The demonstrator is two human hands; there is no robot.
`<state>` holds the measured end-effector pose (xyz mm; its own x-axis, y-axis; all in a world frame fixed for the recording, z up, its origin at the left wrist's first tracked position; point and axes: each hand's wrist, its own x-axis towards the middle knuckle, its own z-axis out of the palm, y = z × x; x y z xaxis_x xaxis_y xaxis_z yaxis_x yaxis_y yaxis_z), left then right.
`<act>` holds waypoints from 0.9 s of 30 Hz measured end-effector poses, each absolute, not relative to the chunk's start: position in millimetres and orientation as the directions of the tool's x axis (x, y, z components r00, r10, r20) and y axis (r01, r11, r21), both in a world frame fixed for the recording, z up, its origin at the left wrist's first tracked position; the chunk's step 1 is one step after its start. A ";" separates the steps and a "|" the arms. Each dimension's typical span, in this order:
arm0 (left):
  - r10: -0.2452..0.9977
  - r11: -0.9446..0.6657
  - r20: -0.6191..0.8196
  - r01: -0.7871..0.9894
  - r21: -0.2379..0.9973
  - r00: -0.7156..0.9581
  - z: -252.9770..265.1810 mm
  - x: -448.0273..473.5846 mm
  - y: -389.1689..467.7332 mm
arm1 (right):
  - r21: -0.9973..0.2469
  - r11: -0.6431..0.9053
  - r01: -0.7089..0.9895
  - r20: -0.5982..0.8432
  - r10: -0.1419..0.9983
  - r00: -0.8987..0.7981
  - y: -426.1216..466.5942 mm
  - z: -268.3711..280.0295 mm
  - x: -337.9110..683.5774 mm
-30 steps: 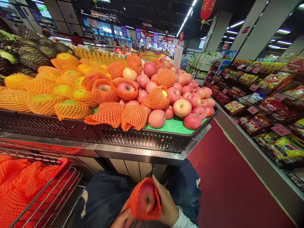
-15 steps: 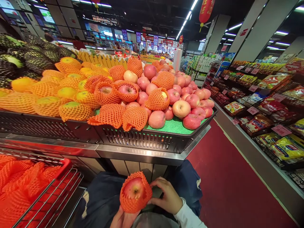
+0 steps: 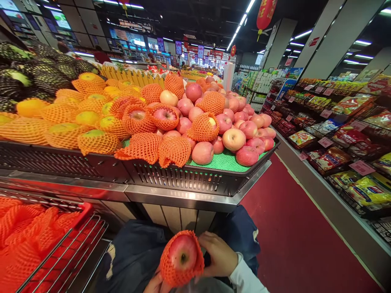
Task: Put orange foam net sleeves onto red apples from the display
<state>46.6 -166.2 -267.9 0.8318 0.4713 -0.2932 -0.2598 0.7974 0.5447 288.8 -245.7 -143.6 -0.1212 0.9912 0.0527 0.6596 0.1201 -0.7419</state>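
A red apple [image 3: 183, 253] sits in an orange foam net [image 3: 174, 276] above my lap, its end facing up out of the net's opening. From below and to the left, my left hand [image 3: 155, 282] grips the netted apple; some of its fingers are hidden under it. On the right side, my right hand [image 3: 221, 256] has thumb and fingers closed on the net's edge. Beyond my knees, a heap of apples [image 3: 233, 139], some in orange nets, fills a black crate [image 3: 183, 179] lined with green mat.
To the left stands a wire cart [image 3: 73, 244] with a red rim, full of orange foam nets [image 3: 27, 236]. Yellow-netted fruit [image 3: 64, 134] lies left of the apples. A metal ledge [image 3: 183, 196] runs below the crate. Shelves of packaged snacks [image 3: 336, 158] line the right, beyond red floor [image 3: 293, 228].
The netted apple has moved down and slightly right, with its end turned more upright. My right hand's fingers have moved farther around the net's edge.
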 end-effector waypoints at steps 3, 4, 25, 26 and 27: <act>0.482 0.769 -0.322 -0.216 0.602 0.815 -256.2 53.8 -169.9 | -0.747 0.137 0.651 0.028 0.984 -0.176 -254.8 -122.2 300.3; 0.491 0.758 -0.330 -0.209 0.618 0.806 -250.1 56.8 -171.2 | -0.753 0.152 0.640 0.037 0.981 -0.189 -257.1 -114.4 301.8; 0.619 0.255 -0.253 0.115 0.960 0.743 -212.3 85.5 -143.1 | -0.695 0.251 0.674 0.476 0.863 0.170 -265.8 -149.1 275.2; 0.622 0.118 -0.232 0.204 0.972 0.748 -218.1 86.2 -134.1 | -0.652 0.273 0.707 0.555 0.808 0.200 -267.2 -148.1 281.0; 0.631 -0.029 -0.222 0.308 0.951 0.743 -226.0 85.7 -125.2 | -0.618 0.280 0.735 0.626 0.741 0.244 -268.0 -143.9 287.7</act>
<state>85.7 -125.2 -226.0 0.7435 0.6310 -0.2216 0.3080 -0.0289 0.9509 287.7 -268.0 -143.9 0.2440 0.7406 0.6261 0.7351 0.2799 -0.6175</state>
